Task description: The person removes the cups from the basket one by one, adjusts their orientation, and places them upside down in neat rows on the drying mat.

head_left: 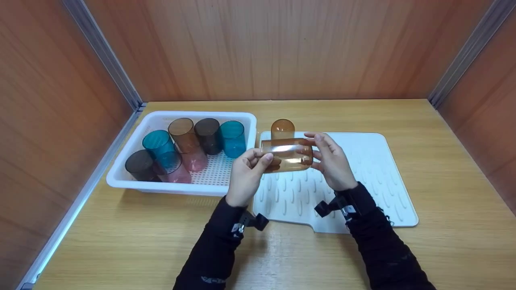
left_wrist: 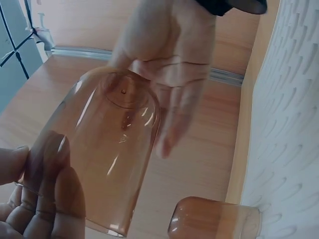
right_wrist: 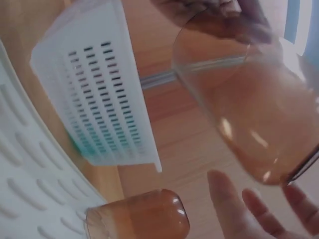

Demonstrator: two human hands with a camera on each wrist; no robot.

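An amber see-through cup (head_left: 287, 157) is held on its side above the white mat, its open end toward my left hand (head_left: 246, 175). That hand pinches the cup's rim between thumb and fingers, and the fingers show through the wall in the left wrist view. At the closed end is my right hand (head_left: 333, 163), its fingers (right_wrist: 227, 204) spread and fairly straight around the base, at least one seeming to touch it. Behind the held cup, a second amber cup (head_left: 283, 127) stands upside down on the ridged white drying mat (head_left: 375, 173).
At the left stands a white perforated basket (head_left: 169, 187). Inside lean several see-through cups: teal cups (head_left: 234, 139), dark grey cups (head_left: 208, 136), an amber cup (head_left: 181, 133) and pinkish ones. Wood-grain panels (head_left: 262, 48) enclose the table at the back and sides.
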